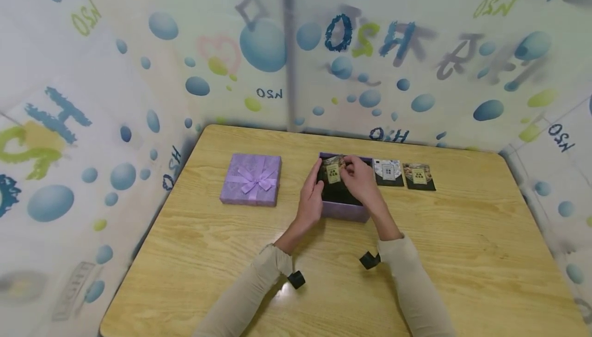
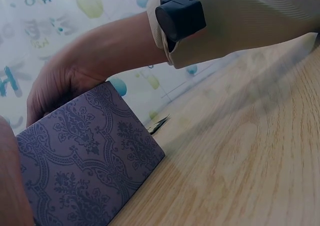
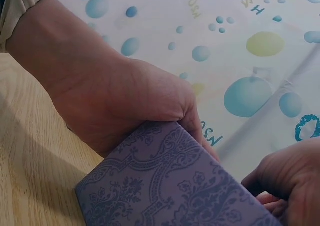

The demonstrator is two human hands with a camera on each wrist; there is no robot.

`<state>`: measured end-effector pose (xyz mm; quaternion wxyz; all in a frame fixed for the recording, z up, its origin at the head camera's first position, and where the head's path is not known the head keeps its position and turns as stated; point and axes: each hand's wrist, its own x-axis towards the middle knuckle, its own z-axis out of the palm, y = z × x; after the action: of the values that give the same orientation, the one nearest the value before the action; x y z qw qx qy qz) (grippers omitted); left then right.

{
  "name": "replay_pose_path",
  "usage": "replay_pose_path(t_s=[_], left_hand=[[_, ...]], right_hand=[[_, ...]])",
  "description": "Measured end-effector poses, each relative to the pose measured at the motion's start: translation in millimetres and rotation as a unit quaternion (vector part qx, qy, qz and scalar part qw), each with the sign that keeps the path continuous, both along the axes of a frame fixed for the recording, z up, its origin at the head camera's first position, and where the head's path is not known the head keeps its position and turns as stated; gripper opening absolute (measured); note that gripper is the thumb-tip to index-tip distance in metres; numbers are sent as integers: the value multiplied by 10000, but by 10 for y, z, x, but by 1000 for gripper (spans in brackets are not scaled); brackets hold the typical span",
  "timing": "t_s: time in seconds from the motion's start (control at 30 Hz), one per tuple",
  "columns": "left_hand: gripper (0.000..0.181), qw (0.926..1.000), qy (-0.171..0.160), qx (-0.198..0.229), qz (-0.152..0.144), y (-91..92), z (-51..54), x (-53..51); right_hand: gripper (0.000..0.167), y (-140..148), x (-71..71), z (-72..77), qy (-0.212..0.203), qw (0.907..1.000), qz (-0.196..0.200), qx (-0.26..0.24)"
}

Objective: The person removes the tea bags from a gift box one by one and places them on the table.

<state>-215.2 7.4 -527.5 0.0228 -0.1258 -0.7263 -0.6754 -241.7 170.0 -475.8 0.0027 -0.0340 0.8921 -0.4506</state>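
My right hand (image 1: 360,178) pinches a small flat packet (image 1: 333,171) with a gold label, held tilted over the purple box (image 1: 344,211). The box stands uncovered, with black inside. At its left wall is my left hand (image 1: 311,198), gripping the side with the thumb by the rim. In the left wrist view the patterned box wall (image 2: 85,156) hides the fingertips of my right hand (image 2: 70,80). The right wrist view shows my left hand (image 3: 135,95) bent over the box edge. Two similar packets lie right of the box, one white-fronted (image 1: 388,172), one gold-labelled (image 1: 418,176).
To the left, a purple lid (image 1: 252,180) with a ribbon bow lies on the wooden table (image 1: 208,255). A curtain (image 1: 305,70) printed with blue bubbles hangs behind the table and along its sides. Black cameras (image 1: 296,279) are strapped at both wrists.
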Motion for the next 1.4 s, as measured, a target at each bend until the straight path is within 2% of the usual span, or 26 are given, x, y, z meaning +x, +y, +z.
replay_pose_path(t_s=[0.07, 0.17, 0.23, 0.33, 0.47, 0.57, 0.7, 0.77, 1.07, 1.4], left_hand=[[57, 10000, -22, 5, -96, -20, 69, 22], [56, 9997, -51, -77, -228, -53, 226, 80], [56, 9997, -30, -100, -212, -58, 312, 118], [56, 9999, -13, -15, -107, -46, 359, 147], [58, 10000, 59, 31, 72, -1, 127, 57], [59, 9998, 123, -24, 133, 18, 0, 6], [57, 9999, 120, 75, 21, -2, 97, 42], [57, 9998, 120, 123, -45, -7, 103, 42], [61, 9999, 129, -16, 53, 14, -66, -16], [61, 9999, 82, -44, 77, 22, -54, -19]], right_hand=[[38, 10, 18, 26, 31, 10000, 1, 38], [38, 37, 57, 75, 13, 10000, 23, -10], [38, 60, 87, 116, 9, 10000, 26, -70], [39, 97, 117, 161, 57, 9998, 35, -188], [39, 155, 137, 189, 128, 9993, 80, -351], [40, 207, 148, 196, 68, 9986, 69, -526], [42, 286, 152, 191, -64, 9976, 36, -685], [43, 335, 154, 183, -88, 9975, 24, -699], [44, 508, 170, 168, -205, 9938, 145, -1086], [42, 690, 154, 172, -386, 9881, -51, -1489]])
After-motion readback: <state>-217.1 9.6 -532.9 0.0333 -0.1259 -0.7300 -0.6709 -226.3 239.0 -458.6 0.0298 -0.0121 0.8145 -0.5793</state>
